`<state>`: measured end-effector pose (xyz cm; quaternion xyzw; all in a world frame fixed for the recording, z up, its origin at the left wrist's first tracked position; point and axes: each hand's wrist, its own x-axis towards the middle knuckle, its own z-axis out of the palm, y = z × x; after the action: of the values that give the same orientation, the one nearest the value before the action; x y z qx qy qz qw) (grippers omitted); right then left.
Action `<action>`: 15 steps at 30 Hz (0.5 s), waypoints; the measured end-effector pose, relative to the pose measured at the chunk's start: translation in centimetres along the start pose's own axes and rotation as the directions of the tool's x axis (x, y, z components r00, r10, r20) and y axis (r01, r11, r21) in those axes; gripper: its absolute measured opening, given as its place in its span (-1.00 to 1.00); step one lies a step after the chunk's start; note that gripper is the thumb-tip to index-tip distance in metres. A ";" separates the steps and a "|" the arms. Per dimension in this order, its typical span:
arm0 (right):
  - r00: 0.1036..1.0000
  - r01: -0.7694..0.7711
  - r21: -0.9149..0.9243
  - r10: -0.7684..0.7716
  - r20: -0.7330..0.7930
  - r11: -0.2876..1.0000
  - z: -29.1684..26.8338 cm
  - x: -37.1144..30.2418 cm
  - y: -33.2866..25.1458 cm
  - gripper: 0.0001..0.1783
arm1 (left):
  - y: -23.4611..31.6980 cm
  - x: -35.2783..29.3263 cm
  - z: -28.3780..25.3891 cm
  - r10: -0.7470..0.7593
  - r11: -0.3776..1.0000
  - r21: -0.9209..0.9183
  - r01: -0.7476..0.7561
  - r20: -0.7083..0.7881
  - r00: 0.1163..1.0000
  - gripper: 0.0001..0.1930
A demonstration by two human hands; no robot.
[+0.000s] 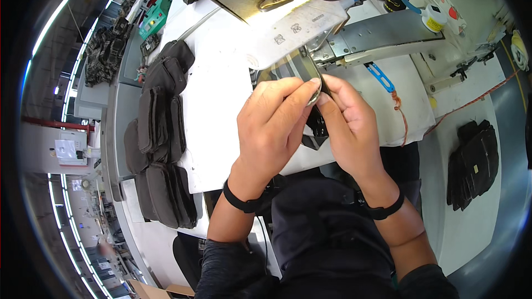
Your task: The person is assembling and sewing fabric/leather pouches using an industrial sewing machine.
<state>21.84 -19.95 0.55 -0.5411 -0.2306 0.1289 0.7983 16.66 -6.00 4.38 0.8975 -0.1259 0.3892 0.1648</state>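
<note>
Both hands meet in front of the sewing machine (377, 39), close under its head. Thumb and fingertips of my left hand (269, 119) pinch the upper edge of a dark, partly glossy piece (317, 124). My right hand (352, 127) grips the same edge from the other side, its thumb nearly touching the left fingertips. A thin pale rim shows at the pinch. Most of the piece hangs below and behind the fingers, so its full shape is hidden. Grey and olive strips (285, 69) lie just beyond the hands, by the machine.
Stacked dark fabric pieces (160, 116) line the white table's left side. Another dark stack (474, 160) lies on the right-hand surface. A blue slotted tool (380, 77) with an orange cord rests right of my hands. The lit machine cover (296, 30) overhangs the far side.
</note>
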 end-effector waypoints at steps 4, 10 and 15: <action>1.000 -0.005 0.062 0.007 -0.028 0.998 0.4 0.7 0.6 -0.77 | -0.7 0.6 -0.4 -0.024 1.000 0.013 0.023 0.035 0.999 -0.70; 0.999 -0.016 0.056 0.019 -0.049 0.998 0.8 1.3 0.6 -0.81 | -2.2 1.3 -0.8 0.021 0.996 0.087 -0.025 0.049 0.999 -0.69; 0.990 -0.070 0.101 0.082 -0.112 0.992 1.0 0.8 0.2 -0.82 | -1.9 1.4 -1.2 0.018 0.994 0.105 -0.027 0.082 0.996 -0.66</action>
<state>22.01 -18.73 0.89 -0.5169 -0.1565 0.1385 0.8301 17.48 -3.94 5.84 0.9185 -0.1216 0.3606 0.1072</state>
